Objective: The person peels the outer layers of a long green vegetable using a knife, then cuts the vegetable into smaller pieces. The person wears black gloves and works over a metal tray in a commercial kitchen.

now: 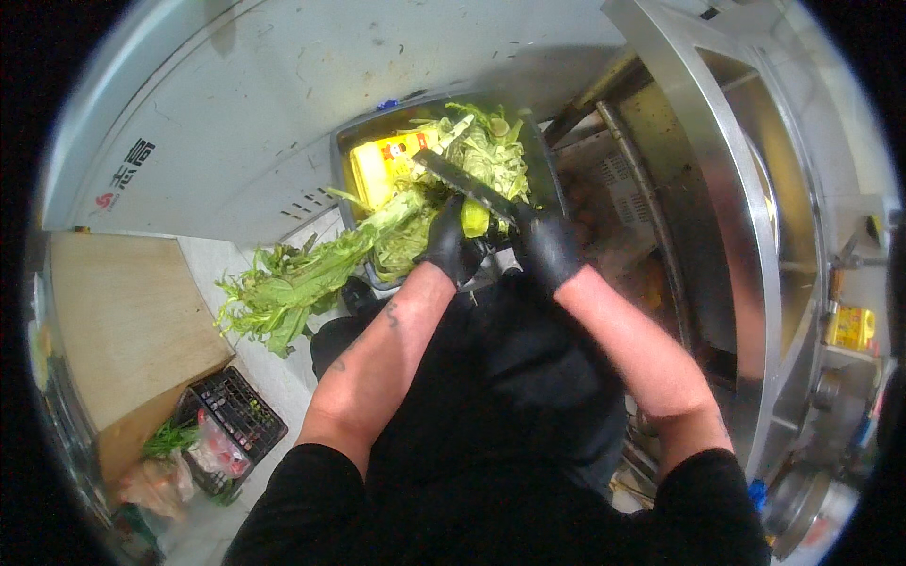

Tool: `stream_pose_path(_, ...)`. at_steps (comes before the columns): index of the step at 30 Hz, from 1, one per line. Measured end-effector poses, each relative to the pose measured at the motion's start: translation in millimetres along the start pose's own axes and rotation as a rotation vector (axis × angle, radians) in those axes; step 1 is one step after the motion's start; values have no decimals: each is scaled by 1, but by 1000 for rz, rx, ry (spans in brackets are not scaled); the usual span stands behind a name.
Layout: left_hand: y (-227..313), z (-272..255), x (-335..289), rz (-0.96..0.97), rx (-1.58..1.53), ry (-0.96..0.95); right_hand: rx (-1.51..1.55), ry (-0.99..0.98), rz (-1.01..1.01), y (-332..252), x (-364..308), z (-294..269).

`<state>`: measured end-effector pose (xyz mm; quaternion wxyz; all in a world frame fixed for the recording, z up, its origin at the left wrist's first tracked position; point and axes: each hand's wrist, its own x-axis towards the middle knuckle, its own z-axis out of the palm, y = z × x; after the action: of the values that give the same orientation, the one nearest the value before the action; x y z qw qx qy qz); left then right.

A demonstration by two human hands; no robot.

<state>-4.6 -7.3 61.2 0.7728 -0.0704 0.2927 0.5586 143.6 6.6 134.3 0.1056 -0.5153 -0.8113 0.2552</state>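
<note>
A leafy green stalk [316,269] is held by the left hand [453,243], which is covered by a black glove and curled about it; how the fingers are placed cannot be told, because they are mostly hidden. The leaves are spread out to the left of this hand, over the rim of a grey bin [545,165]. Between the two hands a bright yellow-green piece [475,219] is seen at the left hand; whether it is part of the same stalk cannot be told.

A knife [467,184] is gripped by the right hand [549,247], also gloved in black and closed around the handle, which is mostly covered. Its dark blade is pointed forward and to the left, past the front of the left hand and above the bin. The two hands are kept near each other, at the near side of the bin.

In the bin, ahead of the hands, green leaves and peelings [500,156] are piled, and a yellow package [382,170] is placed ahead and left of the left hand. Well to the left and nearer to the body, a black crate [241,415] is seen on the floor, tilted, with plastic bags [160,481] beside it.
</note>
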Motion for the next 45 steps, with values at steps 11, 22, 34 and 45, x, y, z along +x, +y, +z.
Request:
stream_pose_path(11, -3, 6, -3, -39, 23, 57, -235, 52, -54, 13, 8, 7)
stream_pose_path(22, -4, 4, -6, -20, -26, -6, 2, 50, 32, 42, 61, 16)
stream_pose_path(34, 6, -6, 3, -118, 113, 84, -189, 95, 5, -37, -36, 4)
stream_pose_path(45, -1, -12, 1, -185, 29, -166, -193, 134, -10, -37, -39, 2)
